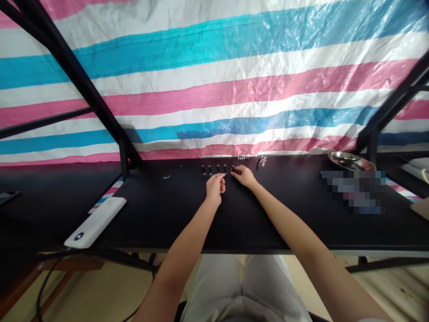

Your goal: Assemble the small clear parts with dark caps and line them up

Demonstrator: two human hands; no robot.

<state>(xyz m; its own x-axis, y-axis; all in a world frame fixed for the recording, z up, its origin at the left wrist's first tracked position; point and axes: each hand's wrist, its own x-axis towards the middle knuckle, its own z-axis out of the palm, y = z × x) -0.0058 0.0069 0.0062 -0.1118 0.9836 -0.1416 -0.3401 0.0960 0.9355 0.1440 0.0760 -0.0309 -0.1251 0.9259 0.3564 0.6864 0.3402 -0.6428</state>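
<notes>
Apparently the right hand point(244, 176) pinches a cylinder point(233, 167), left hand point(214, 185) closed, metal dish point(351, 161) rightward.

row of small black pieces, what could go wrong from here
The right hand has its fingertips at the rightmost black piece, so a slip might knock that piece out of line.
The left hand is close in front of the row and could brush a neighbouring piece.
Dark pieces on a black tabletop might be easy to overlook.
</notes>
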